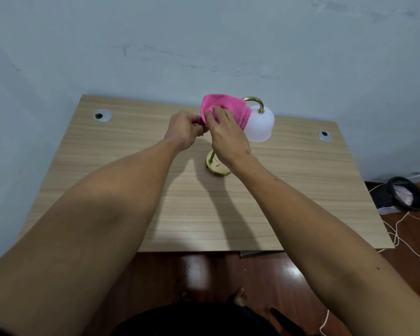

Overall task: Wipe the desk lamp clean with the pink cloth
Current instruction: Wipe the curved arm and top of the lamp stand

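Note:
A desk lamp with a white shade (261, 127), a curved brass neck (255, 100) and a round brass base (216, 167) stands near the back middle of the wooden desk (107, 166). The pink cloth (224, 106) is bunched just left of the shade, over the upper part of the lamp stem. My right hand (224, 132) presses on the cloth from the front, fingers spread over it. My left hand (186, 129) pinches the cloth's left edge. The stem's upper part is hidden behind my hands.
Two round cable grommets (102, 115) (324, 135) sit in the desk's back corners. A pale wall rises right behind the desk. On the floor at right lie a black basket (406, 197) and loose white cords (398, 229). My feet show on the dark wooden floor below.

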